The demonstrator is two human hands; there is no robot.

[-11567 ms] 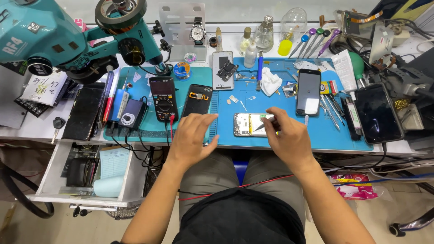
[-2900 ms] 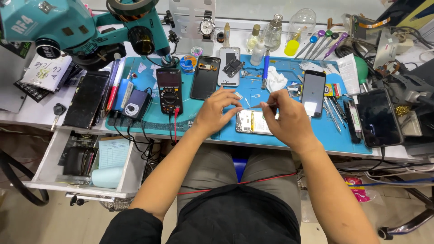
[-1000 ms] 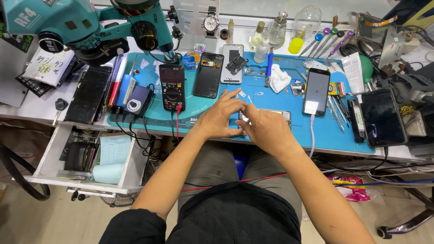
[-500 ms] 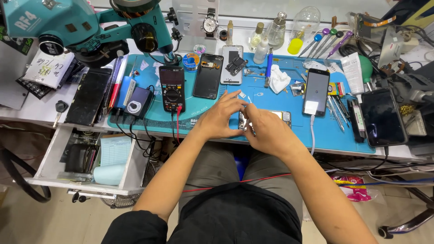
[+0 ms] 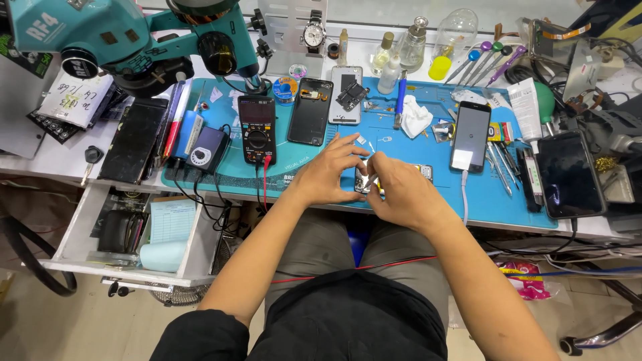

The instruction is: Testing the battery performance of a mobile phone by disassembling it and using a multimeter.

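Note:
An opened phone [image 5: 422, 172] lies on the blue work mat [image 5: 414, 144] near the table's front edge, mostly covered by my hands. My left hand [image 5: 329, 172] rests on the phone's left end, fingers spread and pressing it down. My right hand [image 5: 400, 190] is curled over the phone's middle and pinches thin metal tweezers [image 5: 370, 180], whose tip points into the phone's inside. What the tip touches is hidden.
A black multimeter [image 5: 257, 128] with red and black leads, two opened phones [image 5: 311, 110], a phone on a white cable [image 5: 470, 136], a crumpled tissue [image 5: 415, 115], screwdrivers [image 5: 478, 61] and bottles crowd the mat. A teal microscope [image 5: 134, 37] stands back left. An open drawer [image 5: 127, 230] juts out left.
Both hands have come together over the opened phone and stay nearly still. Over the last half second my right hand shifted only slightly with the tweezers.

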